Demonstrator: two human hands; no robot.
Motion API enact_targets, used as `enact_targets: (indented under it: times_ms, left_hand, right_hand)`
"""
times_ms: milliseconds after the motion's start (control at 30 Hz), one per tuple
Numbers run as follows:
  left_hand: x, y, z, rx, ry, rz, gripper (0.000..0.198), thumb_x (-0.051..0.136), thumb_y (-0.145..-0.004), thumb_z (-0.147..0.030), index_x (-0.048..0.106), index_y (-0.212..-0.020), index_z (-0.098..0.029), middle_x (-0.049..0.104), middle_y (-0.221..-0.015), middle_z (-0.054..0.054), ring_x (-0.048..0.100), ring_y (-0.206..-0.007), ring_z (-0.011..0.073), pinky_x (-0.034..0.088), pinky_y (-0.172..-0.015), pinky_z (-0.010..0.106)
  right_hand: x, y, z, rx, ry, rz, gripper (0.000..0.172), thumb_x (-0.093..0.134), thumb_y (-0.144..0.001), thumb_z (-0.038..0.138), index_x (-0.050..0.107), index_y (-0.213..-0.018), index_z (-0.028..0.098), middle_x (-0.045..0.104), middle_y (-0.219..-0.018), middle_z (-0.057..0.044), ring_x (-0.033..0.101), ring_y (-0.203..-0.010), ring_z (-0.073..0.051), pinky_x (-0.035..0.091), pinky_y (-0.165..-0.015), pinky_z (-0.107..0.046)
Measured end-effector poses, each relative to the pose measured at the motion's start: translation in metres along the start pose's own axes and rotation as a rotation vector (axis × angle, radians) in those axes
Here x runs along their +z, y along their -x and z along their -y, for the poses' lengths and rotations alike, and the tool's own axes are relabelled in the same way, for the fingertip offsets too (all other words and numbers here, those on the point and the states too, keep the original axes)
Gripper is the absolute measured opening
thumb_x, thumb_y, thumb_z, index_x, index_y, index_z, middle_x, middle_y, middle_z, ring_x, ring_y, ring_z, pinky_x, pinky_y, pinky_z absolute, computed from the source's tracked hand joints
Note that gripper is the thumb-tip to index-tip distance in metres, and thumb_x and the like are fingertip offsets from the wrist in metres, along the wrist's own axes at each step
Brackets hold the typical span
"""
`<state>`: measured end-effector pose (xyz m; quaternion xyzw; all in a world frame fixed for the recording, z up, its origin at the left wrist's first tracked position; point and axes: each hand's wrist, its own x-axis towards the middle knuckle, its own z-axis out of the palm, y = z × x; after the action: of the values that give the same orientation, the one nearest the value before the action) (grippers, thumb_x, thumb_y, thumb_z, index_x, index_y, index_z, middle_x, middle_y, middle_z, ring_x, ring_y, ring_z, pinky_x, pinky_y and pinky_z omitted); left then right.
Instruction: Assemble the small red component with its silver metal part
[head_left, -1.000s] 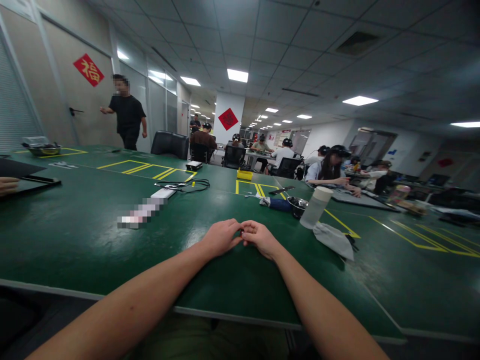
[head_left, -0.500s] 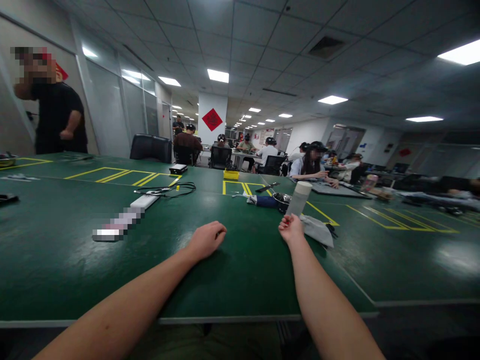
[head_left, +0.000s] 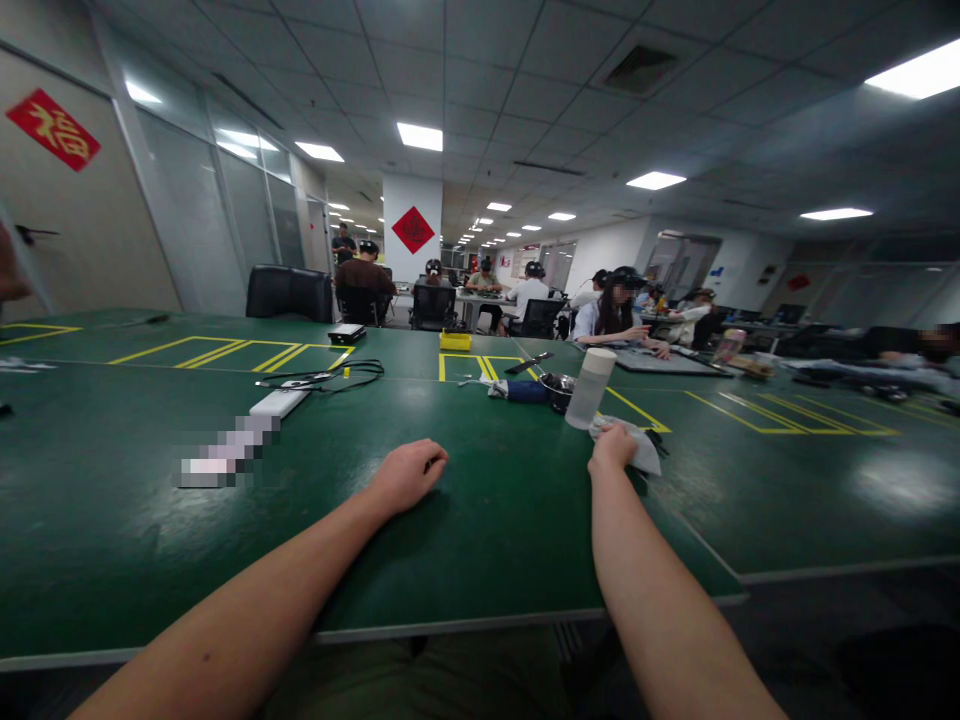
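My left hand (head_left: 411, 472) rests on the green table (head_left: 480, 540) with its fingers curled in and nothing visible in them. On the right, my right hand (head_left: 613, 445) is closed on the near end of a light grey cloth pouch (head_left: 643, 450), which lies on the table. Just left of the pouch a clear bottle with a white lid (head_left: 591, 390) stands upright, apart from my fingers. Behind the bottle are a metal bowl (head_left: 557, 390) and a dark blue rolled pouch (head_left: 525, 390).
A white power strip (head_left: 279, 400) with a black cable (head_left: 360, 376) lies on the left, partly blurred out. Farther back are a yellow box (head_left: 455, 341) and a small black-and-white box (head_left: 347, 333). A person (head_left: 619, 310) works across the table at a grey mat (head_left: 675, 362).
My right hand has moved from beside the bottle's base rightward onto the grey pouch and gripped it. My left hand stays put. The person at the far left has mostly left the view.
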<state>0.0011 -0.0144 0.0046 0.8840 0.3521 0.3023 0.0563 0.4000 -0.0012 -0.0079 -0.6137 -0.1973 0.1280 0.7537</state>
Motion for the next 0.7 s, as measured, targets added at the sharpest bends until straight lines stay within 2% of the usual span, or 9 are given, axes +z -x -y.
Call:
enact_targets:
  times_ms: [167, 367, 533, 700]
  left_hand:
    - [-0.0006, -0.0003, 0.0001, 0.008, 0.001, 0.004, 0.018, 0.046, -0.087, -0.026, 0.063, -0.084, -0.021, 0.065, -0.084, 0.002, 0.059, -0.078, 0.0156, 0.044, -0.072, 0.026]
    - [-0.0003, 0.0002, 0.0021, 0.012, 0.010, 0.000, 0.018, 0.046, -0.087, -0.025, 0.064, -0.085, -0.022, 0.065, -0.084, 0.002, 0.059, -0.078, 0.0158, 0.044, -0.072, 0.026]
    - [-0.0016, -0.0001, 0.0010, 0.011, 0.024, -0.005, 0.017, 0.047, -0.086, -0.025, 0.064, -0.084, -0.022, 0.065, -0.084, 0.002, 0.060, -0.078, 0.0157, 0.044, -0.070, 0.025]
    - [-0.0024, -0.0002, -0.0019, 0.008, 0.026, -0.004, 0.017, 0.047, -0.086, -0.024, 0.064, -0.083, -0.021, 0.065, -0.084, 0.002, 0.060, -0.078, 0.0157, 0.044, -0.071, 0.025]
  right_hand:
    - [0.0024, -0.0019, -0.0033, -0.020, -0.008, -0.106, 0.032, 0.033, -0.083, 0.037, 0.056, -0.070, 0.018, 0.057, -0.048, -0.002, 0.054, -0.042, -0.016, 0.043, -0.043, -0.026]
    - [0.0074, -0.0050, -0.0051, 0.035, -0.057, -0.176, 0.051, 0.021, -0.089, 0.043, 0.055, -0.064, 0.016, 0.061, -0.056, -0.008, 0.060, -0.049, -0.015, 0.050, -0.048, -0.025]
    - [0.0082, -0.0074, -0.0053, 0.064, -0.079, -0.163, 0.055, 0.019, -0.091, 0.047, 0.056, -0.065, 0.015, 0.063, -0.059, -0.010, 0.064, -0.054, -0.016, 0.052, -0.049, -0.025]
    - [0.0092, -0.0061, -0.0061, 0.058, -0.052, -0.096, 0.054, 0.020, -0.091, 0.044, 0.056, -0.064, 0.015, 0.065, -0.063, -0.009, 0.064, -0.056, -0.015, 0.051, -0.052, -0.026]
